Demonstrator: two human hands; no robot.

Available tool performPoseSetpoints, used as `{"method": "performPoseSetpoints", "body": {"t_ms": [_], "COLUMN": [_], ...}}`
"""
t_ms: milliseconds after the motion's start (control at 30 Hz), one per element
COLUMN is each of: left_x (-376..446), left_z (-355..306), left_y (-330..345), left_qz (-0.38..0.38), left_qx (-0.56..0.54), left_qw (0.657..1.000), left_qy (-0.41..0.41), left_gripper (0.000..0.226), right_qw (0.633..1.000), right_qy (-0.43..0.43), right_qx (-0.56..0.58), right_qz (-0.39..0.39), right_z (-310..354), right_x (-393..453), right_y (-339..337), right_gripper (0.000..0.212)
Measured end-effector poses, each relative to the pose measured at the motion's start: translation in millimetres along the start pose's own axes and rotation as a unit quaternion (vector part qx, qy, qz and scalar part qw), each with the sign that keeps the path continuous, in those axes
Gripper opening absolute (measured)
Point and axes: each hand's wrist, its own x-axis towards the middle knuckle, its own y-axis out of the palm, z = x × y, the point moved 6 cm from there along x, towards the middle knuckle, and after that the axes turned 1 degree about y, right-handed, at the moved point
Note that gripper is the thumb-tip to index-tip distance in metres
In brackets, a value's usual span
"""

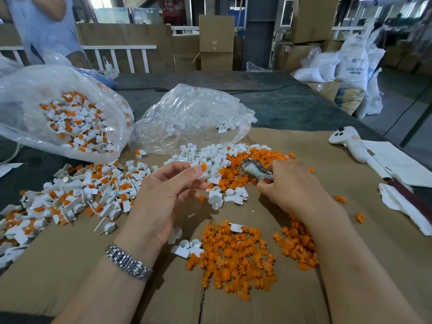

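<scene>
My left hand (167, 197) pinches a small white plastic piece with an orange plug (203, 168) between thumb and fingertips, above the cardboard. My right hand (292, 185) grips a metal tool (256, 170) wrapped in tape, its tip pointing left toward the held piece. A heap of loose orange plugs (236, 256) lies on the cardboard (70, 265) below my hands. White pieces (210, 157) and more orange plugs (259, 157) are piled behind them. Assembled white-and-orange pieces (74, 195) spread out at the left.
A clear bag of assembled pieces (70, 120) lies at the left, and a clear bag of white pieces (194, 115) sits at the centre back. A white controller (348, 141), papers (397, 162) and a cloth (397, 202) lie at the right. Another person (44, 26) stands far left.
</scene>
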Motion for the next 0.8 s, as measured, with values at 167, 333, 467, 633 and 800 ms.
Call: {"method": "performPoseSetpoints", "body": {"t_ms": [167,333,467,633,800], "left_x": [2.0,4.8,4.8,4.8,2.7], "left_z": [-0.3,-1.9,-1.8,-1.3,-2.6], "left_y": [-3.0,-5.0,-4.0,-3.7,-3.3], "left_qz": [-0.032,-0.04,-0.034,-0.034,-0.033], "left_qx": [-0.035,-0.059,-0.062,-0.058,-0.017], "left_qw": [0.999,0.997,0.997,0.996,0.997], "left_qy": [0.008,0.029,0.042,0.051,0.073], "left_gripper": [0.02,0.021,0.019,0.014,0.023], "right_qw": [0.98,0.967,0.968,0.965,0.963], "right_qy": [-0.098,-0.187,-0.203,-0.215,-0.226], "right_qx": [0.166,0.165,0.13,0.132,0.13], "right_qz": [-0.04,0.048,0.071,0.069,0.069], "right_z": [19.1,46.6,58.9,67.7,67.6], "right_x": [-16.6,-34.1,-40.5,-44.8,-45.8], "right_y": [-33.2,-28.0,-21.7,-21.0,-19.7], "right_gripper": [0.025,0.02,0.032,0.033,0.032]}}
